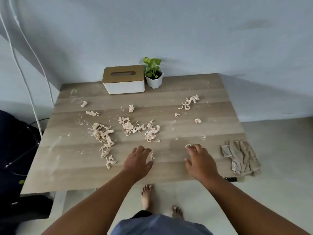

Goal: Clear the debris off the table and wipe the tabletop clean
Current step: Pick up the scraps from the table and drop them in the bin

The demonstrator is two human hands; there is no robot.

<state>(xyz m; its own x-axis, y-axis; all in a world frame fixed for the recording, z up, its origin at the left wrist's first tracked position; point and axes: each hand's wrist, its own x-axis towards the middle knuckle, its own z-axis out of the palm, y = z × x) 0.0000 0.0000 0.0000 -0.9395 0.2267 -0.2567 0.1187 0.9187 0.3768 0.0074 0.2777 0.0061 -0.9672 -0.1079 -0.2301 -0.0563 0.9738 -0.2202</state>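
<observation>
Tissue box (pixel 124 79) slot dark, contents unseen; pot (pixel 154 80) holds plant. Scraps (pixel 103 134) strewn over table (pixel 67 167). Left hand (pixel 138 161) pinches scrap; right hand (pixel 199 160) fingers curled at another. Cloth (pixel 240 157) right edge.

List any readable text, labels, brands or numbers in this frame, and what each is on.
No readable text anywhere in the head view.
Tissue box: plain white body, wooden lid, no label showing.
Plant pot: plain white, no marking.
Folded cloth: a pale tag-like patch at its left edge, too blurred to read.
Small dark object under the table edge: possible marks, too small to read.
</observation>
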